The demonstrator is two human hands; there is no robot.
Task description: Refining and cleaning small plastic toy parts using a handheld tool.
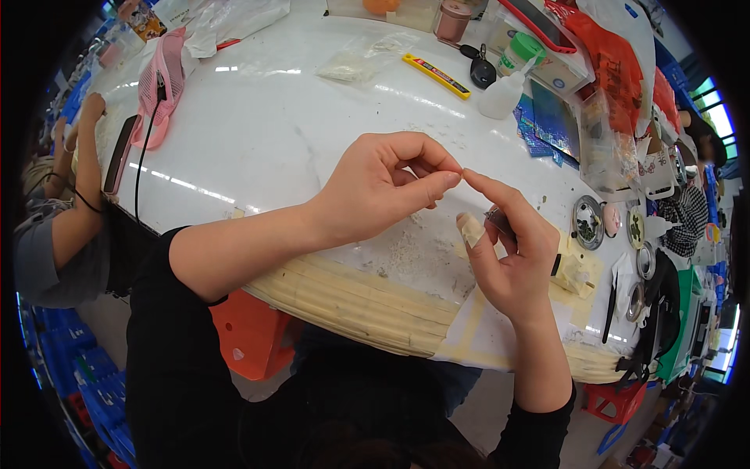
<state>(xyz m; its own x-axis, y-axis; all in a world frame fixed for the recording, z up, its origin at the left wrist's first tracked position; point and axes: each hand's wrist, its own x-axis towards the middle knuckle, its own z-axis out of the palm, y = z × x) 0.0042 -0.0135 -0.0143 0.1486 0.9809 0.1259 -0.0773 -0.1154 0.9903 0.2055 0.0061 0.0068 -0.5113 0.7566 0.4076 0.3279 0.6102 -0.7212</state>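
My left hand (363,191) is above the white table, thumb and index finger pinched together. Whatever is between those fingertips is too small to name. Against this pinch rests the index fingertip of my right hand (519,250). Pale tape (472,230) wraps the right thumb, which stands apart from the index finger. The other right fingers curl around a small dark metallic thing (501,222), mostly hidden in the palm. Pale crumbs and dust (410,254) lie on the table beneath both hands.
Ahead lie a yellow box cutter (436,76), car keys (483,72) and a white squeeze bottle (501,95). Small metal dishes (587,222) stand at right. A pink mesh bag (162,82) lies at left, near another person's arm (84,168). Yellowish tape covers the table's front edge (355,301).
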